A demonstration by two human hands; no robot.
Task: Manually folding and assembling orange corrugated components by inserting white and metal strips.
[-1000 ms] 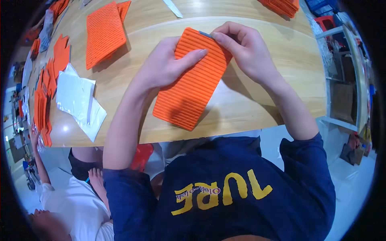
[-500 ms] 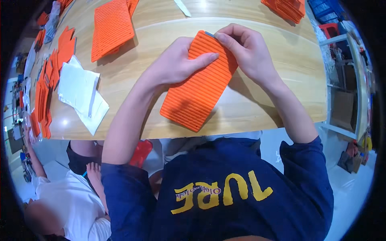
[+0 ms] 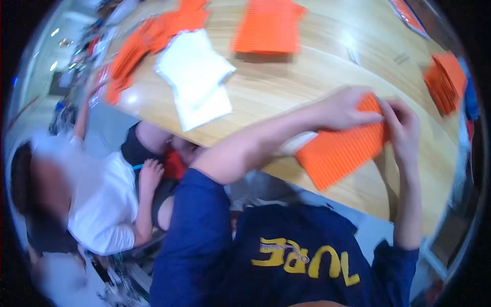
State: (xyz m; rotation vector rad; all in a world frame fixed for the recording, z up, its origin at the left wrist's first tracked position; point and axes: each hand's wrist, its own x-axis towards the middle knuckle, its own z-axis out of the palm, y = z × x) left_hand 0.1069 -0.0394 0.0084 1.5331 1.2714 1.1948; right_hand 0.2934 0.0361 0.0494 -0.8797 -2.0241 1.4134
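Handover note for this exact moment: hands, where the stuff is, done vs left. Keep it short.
Left hand: pressed flat on the far end of the orange ribbed sheet, fingers closed over its top edge.
Right hand: pinching the same end of the sheet from the right side.
Sheet lies on the wooden table, its near end at the table's front edge.
Elsewhere on the table: an orange stack at the far side, another stack to the right, white bags to the left with more orange pieces beyond.
Done: cannot tell; the picture is blurred.
Left: both hands are at work on the sheet's far end.
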